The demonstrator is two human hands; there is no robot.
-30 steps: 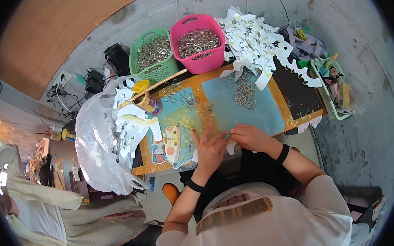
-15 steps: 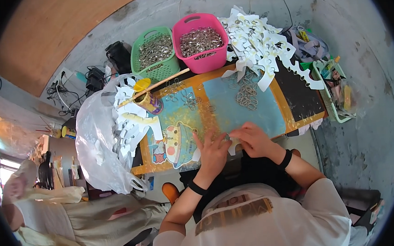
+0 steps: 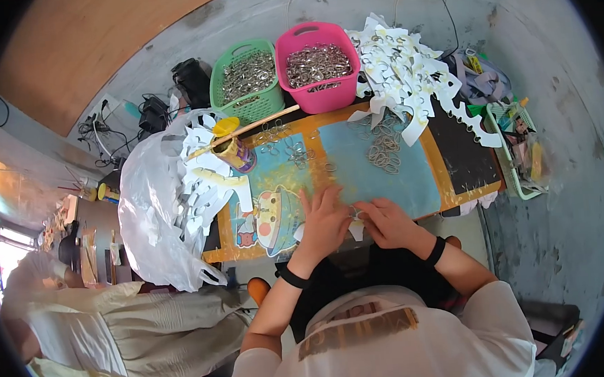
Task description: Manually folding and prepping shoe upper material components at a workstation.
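While both hands meet at the near edge of the low wooden bench (image 3: 456, 195), the left hand (image 3: 325, 222) lies palm-down with its fingers spread flat on the colourful cartoon-printed mat (image 3: 278, 204), released and gripping nothing that shows. The right hand (image 3: 388, 223) is curled, its fingers pinched on a small white paper cut-out with a metal ring (image 3: 355, 220) that sits between the two hands, at the front edge of the blue part of the mat. Each wrist wears a black band.

Farther back on the blue mat lies a loose heap of thin metal rings (image 3: 383, 148), well apart from the hands, and a few more rings are scattered near a purple-and-yellow glue pot (image 3: 235, 151) with a long wooden stick (image 3: 242, 131) resting across it. Behind the bench stand a green plastic basket (image 3: 247, 80) and a pink plastic basket (image 3: 318, 65), side by side and touching, both filled with metal rings. A pile of white paper cut-outs (image 3: 406, 69) spreads over the far right corner of the bench, just beside the pink basket. On the left, a large white plastic bag (image 3: 151, 213) holds more white cut-outs. A pale green tray of small tools (image 3: 520, 149) sits on the grey floor to the right. Another person in light clothing (image 3: 102, 335) is at the lower left.
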